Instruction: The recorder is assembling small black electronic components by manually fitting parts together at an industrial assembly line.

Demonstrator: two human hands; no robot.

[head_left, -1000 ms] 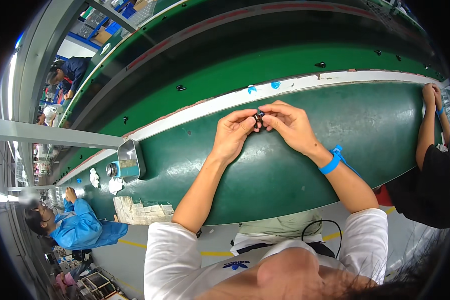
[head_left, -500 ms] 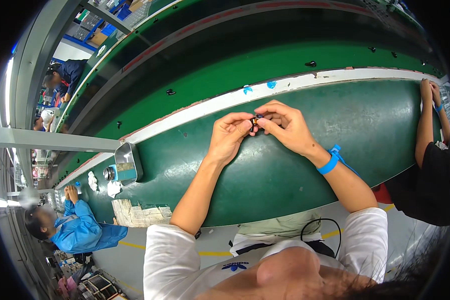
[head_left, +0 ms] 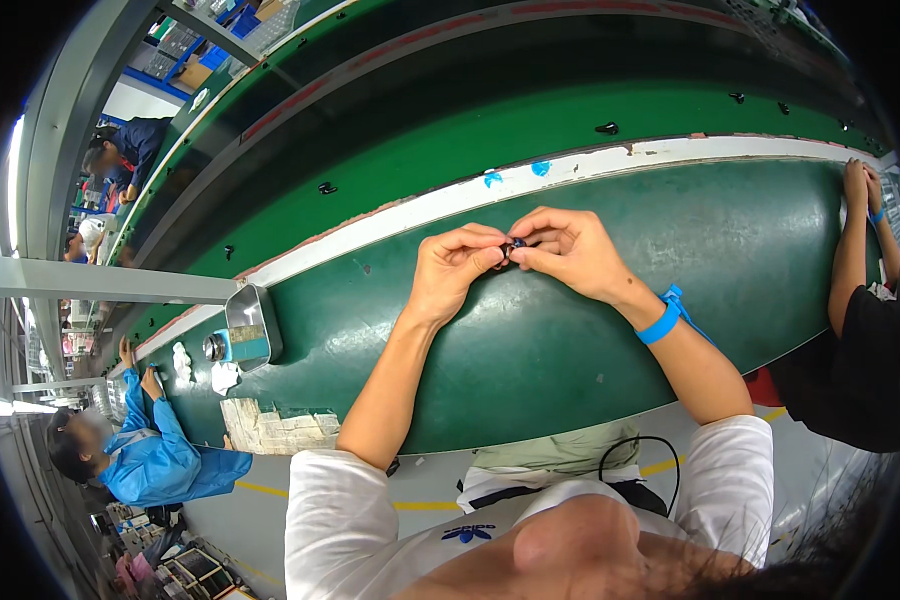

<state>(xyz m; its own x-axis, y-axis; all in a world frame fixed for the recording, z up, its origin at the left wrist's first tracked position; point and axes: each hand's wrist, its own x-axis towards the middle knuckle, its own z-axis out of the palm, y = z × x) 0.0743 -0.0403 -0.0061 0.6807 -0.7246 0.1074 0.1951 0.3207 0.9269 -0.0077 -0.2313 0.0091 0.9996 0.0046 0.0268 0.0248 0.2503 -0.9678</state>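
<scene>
a small dark part (head_left: 513, 247) sits pinched in the fingertips of both hands over the green bench (head_left: 530, 370), left hand (head_left: 448, 272) at nine o'clock, right hand (head_left: 576, 252) at three. blue patches (head_left: 541, 169) lie toward twelve, a black piece (head_left: 607, 129) at one, a metal tray (head_left: 269, 325) between eight and nine.

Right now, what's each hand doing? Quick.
Left hand: closed, pinching a small dark part.
Right hand: closed, pinching at the small dark part too; one piece or two, can't tell.

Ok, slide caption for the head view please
Left hand and right hand hold a small dark part over a green bench.
</scene>
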